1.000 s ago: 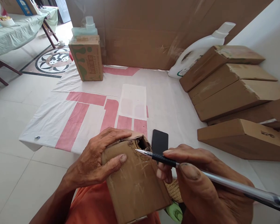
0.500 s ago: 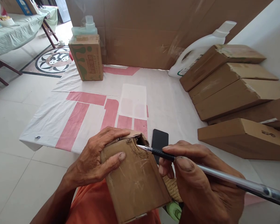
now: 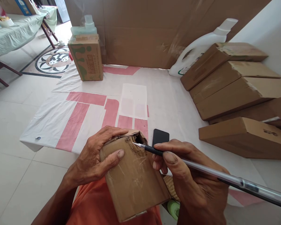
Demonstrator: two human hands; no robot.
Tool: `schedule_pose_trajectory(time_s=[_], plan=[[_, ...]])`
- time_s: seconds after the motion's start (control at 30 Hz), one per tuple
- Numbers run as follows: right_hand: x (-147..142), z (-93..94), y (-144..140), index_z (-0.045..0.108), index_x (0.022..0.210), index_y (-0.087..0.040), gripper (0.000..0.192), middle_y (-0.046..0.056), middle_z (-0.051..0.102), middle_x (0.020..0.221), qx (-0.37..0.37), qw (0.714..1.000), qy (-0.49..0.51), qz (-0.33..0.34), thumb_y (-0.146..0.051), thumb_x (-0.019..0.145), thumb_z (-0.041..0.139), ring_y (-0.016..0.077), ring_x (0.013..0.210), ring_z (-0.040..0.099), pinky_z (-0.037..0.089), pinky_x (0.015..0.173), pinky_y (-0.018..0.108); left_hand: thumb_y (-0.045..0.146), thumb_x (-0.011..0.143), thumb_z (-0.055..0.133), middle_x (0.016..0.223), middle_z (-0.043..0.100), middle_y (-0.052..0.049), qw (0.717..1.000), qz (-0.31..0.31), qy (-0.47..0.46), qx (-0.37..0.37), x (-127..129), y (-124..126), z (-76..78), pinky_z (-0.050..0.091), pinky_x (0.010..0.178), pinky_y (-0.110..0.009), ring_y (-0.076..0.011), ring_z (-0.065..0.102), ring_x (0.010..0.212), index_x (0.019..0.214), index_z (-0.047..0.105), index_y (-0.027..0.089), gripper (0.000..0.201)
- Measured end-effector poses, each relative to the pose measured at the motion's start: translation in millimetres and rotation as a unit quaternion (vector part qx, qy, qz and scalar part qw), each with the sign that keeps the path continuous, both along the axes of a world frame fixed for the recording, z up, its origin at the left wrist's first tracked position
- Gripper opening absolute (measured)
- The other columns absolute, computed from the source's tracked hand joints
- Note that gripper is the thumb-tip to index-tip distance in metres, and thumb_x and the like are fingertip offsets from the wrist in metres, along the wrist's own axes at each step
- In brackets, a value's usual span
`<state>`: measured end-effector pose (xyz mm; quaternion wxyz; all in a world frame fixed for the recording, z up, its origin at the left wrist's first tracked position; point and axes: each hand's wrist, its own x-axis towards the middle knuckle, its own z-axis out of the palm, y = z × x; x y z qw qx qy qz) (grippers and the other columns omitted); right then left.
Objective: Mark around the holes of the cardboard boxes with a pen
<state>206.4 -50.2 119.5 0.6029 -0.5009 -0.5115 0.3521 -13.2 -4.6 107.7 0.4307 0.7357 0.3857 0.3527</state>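
Observation:
A small taped cardboard box rests on my lap with a torn hole at its far top corner. My left hand grips the box's left side, thumb pressed on its top face. My right hand holds a clear-barrelled pen whose tip touches the box's top face just beside the torn hole. A black phone lies flat on the sheet right behind the box.
A white and pink sheet covers the tiled floor. Several flat cardboard boxes lean in a row at the right. A white detergent jug and a green-printed carton stand near the big cardboard wall. A covered table is far left.
The pen tip has moved left and forward, from just off the box's corner onto its torn edge. My right hand has slid closer to the box. My left hand keeps its grip.

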Motion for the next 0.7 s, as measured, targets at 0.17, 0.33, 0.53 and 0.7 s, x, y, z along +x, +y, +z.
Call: schedule_pose_trajectory(time_s=[0.17, 0.33, 0.53, 0.7], plan=[[-2, -0.1, -1, 0.083, 0.100, -0.027, 0.011, -0.002, 0.069, 0.074, -0.009, 1.000, 0.011, -0.005, -0.024, 0.100, 0.072, 0.0127, 0.061, 0.065, 0.047, 0.059, 0.029, 0.028, 0.102, 0.069, 0.135, 0.072, -0.003, 1.000, 0.008, 0.002, 0.009, -1, 1, -0.8, 0.051, 0.105, -0.028, -0.0188, 0.067, 0.123, 0.144, 0.065, 0.031, 0.042], [-4, 1.0, -2, 0.082, 0.100, -0.026, 0.011, -0.002, 0.067, 0.074, -0.010, 0.999, 0.032, -0.004, -0.024, 0.101, 0.072, 0.0131, 0.061, 0.064, 0.045, 0.058, 0.030, 0.029, 0.103, 0.068, 0.135, 0.072, -0.003, 1.000, 0.012, 0.004, 0.010, -2, 1, -2.3, 0.051, 0.104, -0.029, -0.0194, 0.067, 0.122, 0.145, 0.065, 0.031, 0.042], [1, 4.0, -3, 0.082, 0.100, -0.025, 0.013, -0.001, 0.068, 0.074, -0.015, 0.997, 0.076, 0.009, -0.032, 0.102, 0.072, 0.0137, 0.062, 0.064, 0.046, 0.058, 0.030, 0.027, 0.102, 0.069, 0.134, 0.072, -0.003, 1.000, 0.015, 0.000, 0.009, -1, 1, -2.7, 0.052, 0.103, -0.028, -0.0184, 0.068, 0.121, 0.143, 0.066, 0.031, 0.041], [9, 3.8, -6, 0.084, 0.109, -0.026, 0.021, 0.003, 0.076, 0.084, -0.002, 0.992, 0.103, 0.072, -0.035, 0.106, 0.065, 0.0170, 0.067, 0.070, 0.052, 0.056, 0.029, 0.029, 0.102, 0.069, 0.135, 0.073, -0.003, 1.000, 0.013, 0.000, 0.006, -1, 0, -1.6, 0.052, 0.104, -0.028, -0.0188, 0.068, 0.121, 0.143, 0.066, 0.029, 0.041]])
